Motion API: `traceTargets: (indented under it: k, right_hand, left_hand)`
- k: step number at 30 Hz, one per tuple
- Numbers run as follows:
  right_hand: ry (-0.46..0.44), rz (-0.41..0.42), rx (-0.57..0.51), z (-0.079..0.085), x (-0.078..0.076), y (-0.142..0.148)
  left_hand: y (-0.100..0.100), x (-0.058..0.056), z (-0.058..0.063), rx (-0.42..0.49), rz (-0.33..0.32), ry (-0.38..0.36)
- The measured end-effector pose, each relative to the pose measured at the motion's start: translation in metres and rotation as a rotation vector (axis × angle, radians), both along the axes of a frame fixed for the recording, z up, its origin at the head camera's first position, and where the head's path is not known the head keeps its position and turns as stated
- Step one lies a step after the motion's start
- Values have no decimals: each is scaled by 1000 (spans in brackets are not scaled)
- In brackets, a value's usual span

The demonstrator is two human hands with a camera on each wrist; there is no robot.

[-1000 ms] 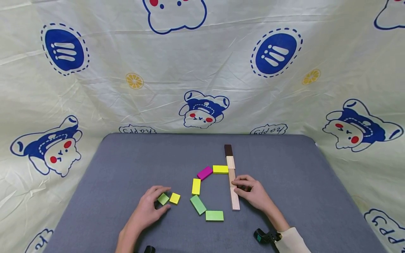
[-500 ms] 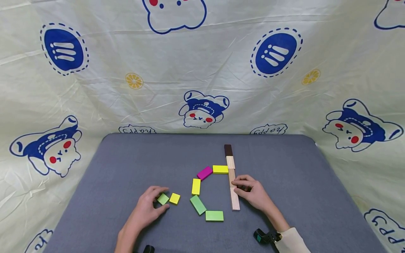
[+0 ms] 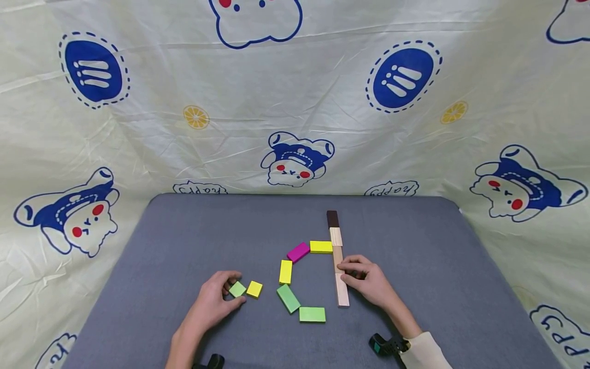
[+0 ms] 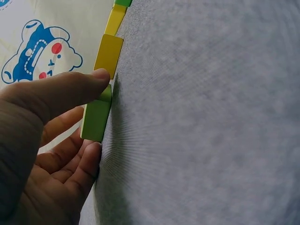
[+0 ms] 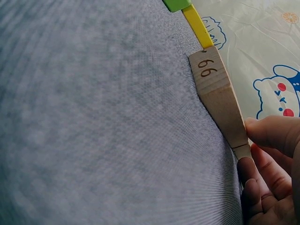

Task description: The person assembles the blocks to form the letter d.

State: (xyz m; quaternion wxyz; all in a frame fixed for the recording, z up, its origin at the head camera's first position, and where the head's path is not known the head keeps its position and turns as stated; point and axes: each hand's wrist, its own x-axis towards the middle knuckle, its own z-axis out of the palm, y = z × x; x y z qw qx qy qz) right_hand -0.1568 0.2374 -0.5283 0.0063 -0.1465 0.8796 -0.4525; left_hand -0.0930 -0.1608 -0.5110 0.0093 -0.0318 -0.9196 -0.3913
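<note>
My left hand (image 3: 216,297) is around a small green block (image 3: 237,289) at the left middle of the table. Its thumb overlaps the block (image 4: 96,119) in the left wrist view, with fingers curled on the other side. A yellow block (image 3: 254,289) lies just right of it. My right hand (image 3: 369,282) touches the side of a straight row of wooden blocks, at the seam between a tan block (image 3: 338,256) and a pale pink block (image 3: 342,294). In the right wrist view the pale block's near end (image 5: 206,68) is marked "99" or "66".
Left of the row, a curve of blocks holds two yellow ones (image 3: 321,247) (image 3: 286,272), a magenta one (image 3: 298,252) and two green ones (image 3: 288,299) (image 3: 312,314). A dark brown block (image 3: 333,219) tops the row. A patterned curtain (image 3: 295,102) hangs behind the grey table (image 3: 415,230).
My left hand has drawn its thumb and fingers in closer round the small green block. The right hand and the other blocks stay as they were.
</note>
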Motion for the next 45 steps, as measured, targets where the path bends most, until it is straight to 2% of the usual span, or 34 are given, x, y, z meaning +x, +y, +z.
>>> traceTargets:
  k: [8, 17, 28, 38, 45]
  right_hand:
    - [-20, -9, 9, 0, -1, 0]
    - [-24, -5, 0, -1, -1, 1]
    - [-11, -11, 13, -1, -2, 1]
    - [-14, -7, 8, -1, -2, 1]
    - [-21, -11, 12, -1, -2, 0]
  left_hand:
    - [0, -1, 0, -15, 11, -7]
    - [-1, 1, -2, -28, 3, 63]
    - [-1, -1, 1, -38, -5, 42]
    - [-1, -5, 8, -22, -24, 61]
    - [6, -9, 17, -23, -52, 93]
